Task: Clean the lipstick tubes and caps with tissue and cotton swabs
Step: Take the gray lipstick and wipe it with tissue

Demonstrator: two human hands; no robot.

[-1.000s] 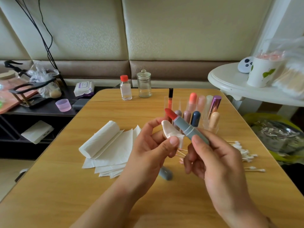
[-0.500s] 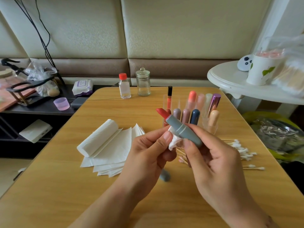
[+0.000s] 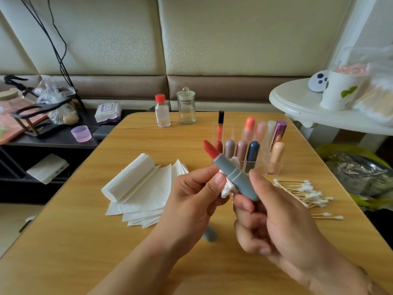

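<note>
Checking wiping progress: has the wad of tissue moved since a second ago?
Yes. The left hand brought the tissue wad rightward against the grey lipstick tube.

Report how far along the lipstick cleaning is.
Done: nothing shows as finished; whether the lipsticks standing in the clear organizer are cleaned can't be told. In hand: right hand holds the open grey lipstick tube; left hand presses tissue against it. Left: its grey cap on the table, cotton swabs untouched.
</note>
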